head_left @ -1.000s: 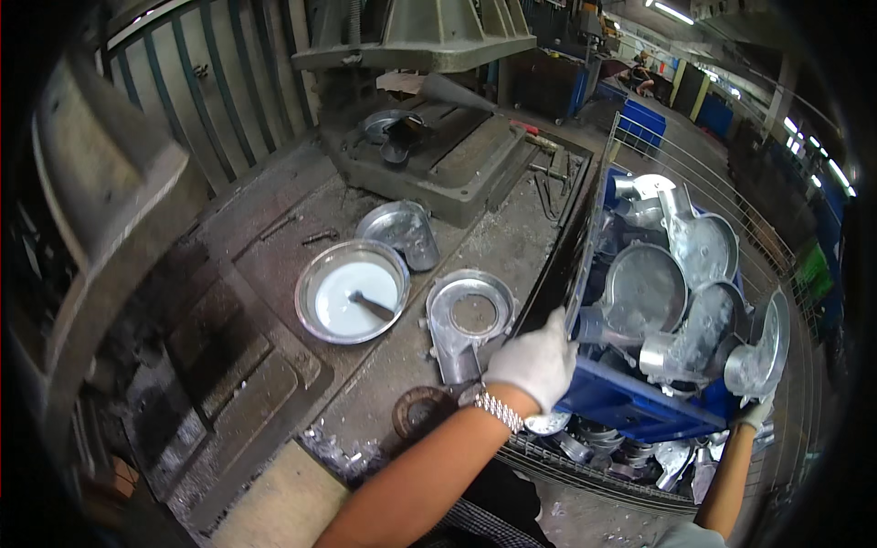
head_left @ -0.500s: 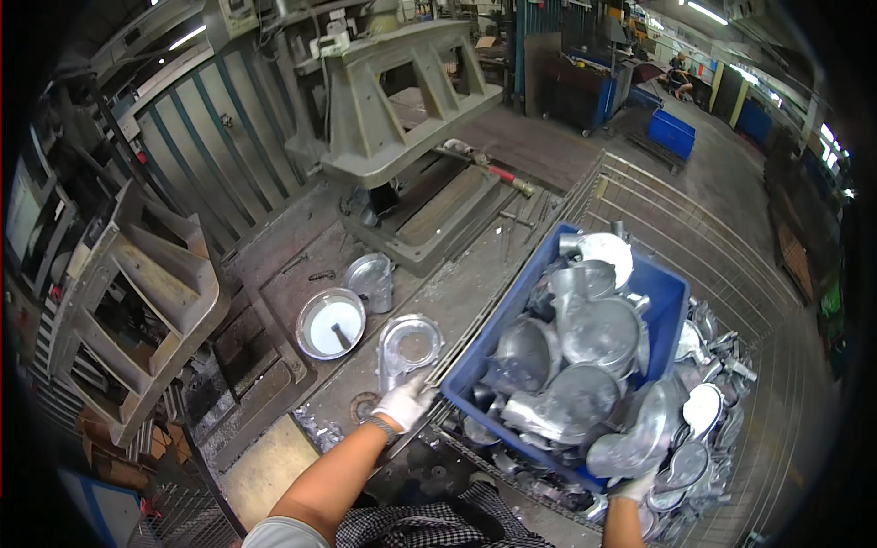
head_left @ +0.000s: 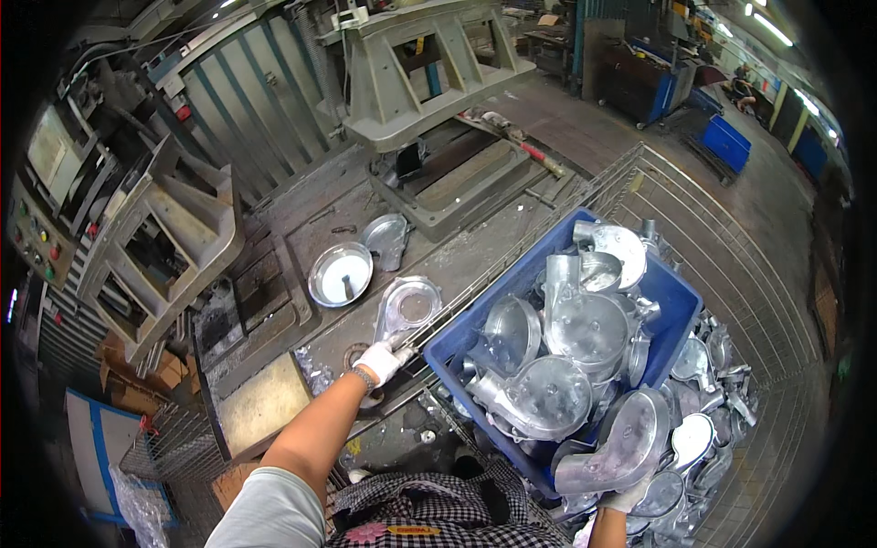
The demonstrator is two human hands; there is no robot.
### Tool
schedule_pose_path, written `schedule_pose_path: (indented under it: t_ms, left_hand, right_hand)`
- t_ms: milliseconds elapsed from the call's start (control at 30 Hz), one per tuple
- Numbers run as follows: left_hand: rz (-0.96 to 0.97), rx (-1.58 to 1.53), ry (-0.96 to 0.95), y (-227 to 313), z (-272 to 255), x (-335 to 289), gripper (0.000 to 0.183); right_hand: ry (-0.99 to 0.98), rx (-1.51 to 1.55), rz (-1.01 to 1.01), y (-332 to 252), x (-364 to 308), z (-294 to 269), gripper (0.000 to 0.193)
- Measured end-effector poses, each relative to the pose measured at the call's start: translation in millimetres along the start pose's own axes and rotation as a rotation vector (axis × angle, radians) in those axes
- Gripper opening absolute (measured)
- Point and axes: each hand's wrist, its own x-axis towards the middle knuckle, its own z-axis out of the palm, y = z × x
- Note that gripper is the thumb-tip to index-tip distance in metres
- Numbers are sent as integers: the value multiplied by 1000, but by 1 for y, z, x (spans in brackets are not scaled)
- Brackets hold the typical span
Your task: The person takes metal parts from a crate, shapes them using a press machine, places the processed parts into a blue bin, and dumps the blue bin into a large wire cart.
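My left hand, in a white glove, is closed over the rim of the wire cage at the bench edge. A round metal casting with a spout lies on the bench just beyond it. At the near right corner of the blue bin, my gloved right hand holds a silver snail-shaped casting from below; its fingers are partly hidden. That casting is tilted, with its wide spout to the left. Several similar castings fill the bin.
More castings lie heaped in the cage beside the bin. On the bench stand a metal bowl of white liquid with a brush, another casting, and a yellowish block. Heavy machine frames rise behind, near a red-handled tool.
My view has shifted, moving the bench and bin within it. The casting in my right hand leans further to the left. My left hand stays at the cage rim.
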Motion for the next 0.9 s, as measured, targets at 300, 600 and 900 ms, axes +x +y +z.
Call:
schedule_pose_path:
  t_ms: [300,600,900]
  left_hand:
    - [-45,-100,44,29,-15,-26,66]
    - [754,-152,198,50,-56,-225,63]
    - [651,417,121,9,-115,-306,74]
  right_hand:
    - [-82,-53,8,4,-18,21,41]
    - [-516,-166,-16,57,-107,166,37]
    - [-232,-268,-145,144,-286,226,45]
